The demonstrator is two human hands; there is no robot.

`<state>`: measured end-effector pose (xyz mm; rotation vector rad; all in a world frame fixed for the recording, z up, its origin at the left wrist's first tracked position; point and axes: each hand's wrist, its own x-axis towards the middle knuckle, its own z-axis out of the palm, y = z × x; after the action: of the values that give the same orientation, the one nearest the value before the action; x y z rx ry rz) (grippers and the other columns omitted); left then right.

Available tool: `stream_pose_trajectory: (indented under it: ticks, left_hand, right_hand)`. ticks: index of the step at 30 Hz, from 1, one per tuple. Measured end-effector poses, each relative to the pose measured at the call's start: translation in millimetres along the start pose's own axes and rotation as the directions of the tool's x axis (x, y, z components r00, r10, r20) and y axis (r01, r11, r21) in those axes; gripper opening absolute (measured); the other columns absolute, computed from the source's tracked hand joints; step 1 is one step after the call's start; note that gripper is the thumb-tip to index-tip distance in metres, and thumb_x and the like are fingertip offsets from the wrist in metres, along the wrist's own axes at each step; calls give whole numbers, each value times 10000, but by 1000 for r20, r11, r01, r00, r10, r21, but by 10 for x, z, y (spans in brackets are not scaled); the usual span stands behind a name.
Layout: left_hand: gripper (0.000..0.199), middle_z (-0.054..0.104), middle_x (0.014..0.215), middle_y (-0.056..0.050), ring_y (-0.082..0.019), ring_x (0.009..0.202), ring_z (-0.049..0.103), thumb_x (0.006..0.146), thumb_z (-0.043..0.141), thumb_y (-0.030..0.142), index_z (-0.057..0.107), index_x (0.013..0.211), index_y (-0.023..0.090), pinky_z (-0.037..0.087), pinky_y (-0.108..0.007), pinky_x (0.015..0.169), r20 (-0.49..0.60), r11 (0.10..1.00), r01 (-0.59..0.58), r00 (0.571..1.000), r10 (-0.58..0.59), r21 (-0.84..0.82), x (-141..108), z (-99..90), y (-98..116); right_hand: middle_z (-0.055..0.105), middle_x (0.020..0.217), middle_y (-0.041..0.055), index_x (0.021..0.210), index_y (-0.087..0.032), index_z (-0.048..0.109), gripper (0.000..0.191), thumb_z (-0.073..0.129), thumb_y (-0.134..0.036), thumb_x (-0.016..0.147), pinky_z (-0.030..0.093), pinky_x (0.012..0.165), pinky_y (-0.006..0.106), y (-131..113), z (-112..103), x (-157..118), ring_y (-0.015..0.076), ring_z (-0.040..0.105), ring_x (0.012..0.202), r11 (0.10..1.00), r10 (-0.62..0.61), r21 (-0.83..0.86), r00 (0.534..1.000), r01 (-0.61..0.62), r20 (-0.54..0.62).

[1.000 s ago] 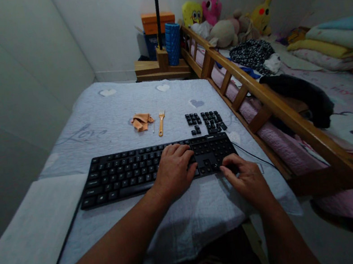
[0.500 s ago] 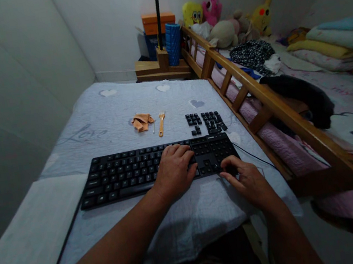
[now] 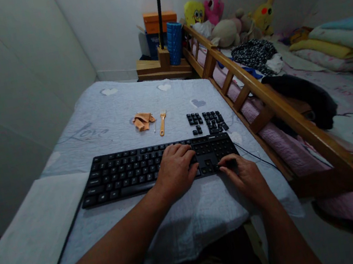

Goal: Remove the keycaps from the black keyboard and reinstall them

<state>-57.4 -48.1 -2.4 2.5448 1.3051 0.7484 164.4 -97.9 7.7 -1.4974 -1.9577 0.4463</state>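
Note:
A black keyboard [image 3: 135, 166] lies across the cloth-covered table, with keycaps off its right-hand part. My left hand [image 3: 176, 166] rests on the keyboard right of centre, palm down, fingers fairly close together and slightly bent, gripping nothing. My right hand [image 3: 240, 171] is at the keyboard's lower right edge, thumb and forefinger pinched at the number pad; whatever is between the fingertips is too small to make out. Behind the keyboard's right end, loose black keycaps [image 3: 215, 121] sit in groups. An orange-handled brush [image 3: 162, 123] and a crumpled orange cloth [image 3: 143, 121] lie behind the keyboard's middle.
A white flat board [image 3: 37, 231] lies at the left. A thin cotton swab is beside the cloth. The wooden bed rail [image 3: 257, 88] borders the table's right side, and a black cable [image 3: 256, 155] runs towards it. Plush toys and folded bedding lie beyond.
My right thumb and forefinger have come closer together at the number pad's lower edge. My left hand stays on the keyboard. The view has shifted slightly.

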Motion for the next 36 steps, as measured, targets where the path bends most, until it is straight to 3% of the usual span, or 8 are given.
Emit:
stream_pose_trajectory:
  ticks: [19, 26, 32, 36]
  left_hand:
    - [226, 676, 1168, -65, -272, 1114, 560, 856, 651, 270, 667, 1069, 198, 396, -485, 1038, -15, 1000, -4, 1000, 4, 0, -5, 24, -15]
    - [264, 662, 1200, -85, -280, 1129, 551, 853, 675, 291, 659, 1091, 178, 405, -494, 1031, -66, 999, -19, 998, 17, -35, -12, 29, -20]
    - [389, 661, 1158, -100, -280, 1102, 561, 818, 731, 395, 646, 1124, 170, 409, -494, 1019, -133, 978, -160, 981, 142, -137, -8, 30, -17]
    - [345, 669, 1090, -91, -263, 1050, 568, 833, 718, 393, 667, 1086, 164, 424, -477, 989, -138, 969, -173, 979, 149, -177, -9, 36, -14]
  right_hand:
    - [689, 812, 23, 862, -200, 633, 81, 565, -244, 867, 472, 732, 273, 12, -80, 134, 175, 648, 745, 996, 72, 55, 995, -76, 69]
    - [692, 824, 15, 876, -208, 632, 58, 576, -220, 881, 477, 717, 260, -131, -114, 161, 166, 646, 749, 997, 20, 79, 999, -22, 25]
    - [700, 861, 29, 900, -206, 623, 58, 572, -182, 883, 492, 746, 269, -266, -42, 215, 174, 658, 797, 995, -70, 75, 997, 71, -12]
    - [699, 886, 34, 921, -207, 626, 71, 565, -179, 897, 498, 761, 276, -310, 4, 227, 177, 665, 827, 990, -110, 82, 994, 112, -25]
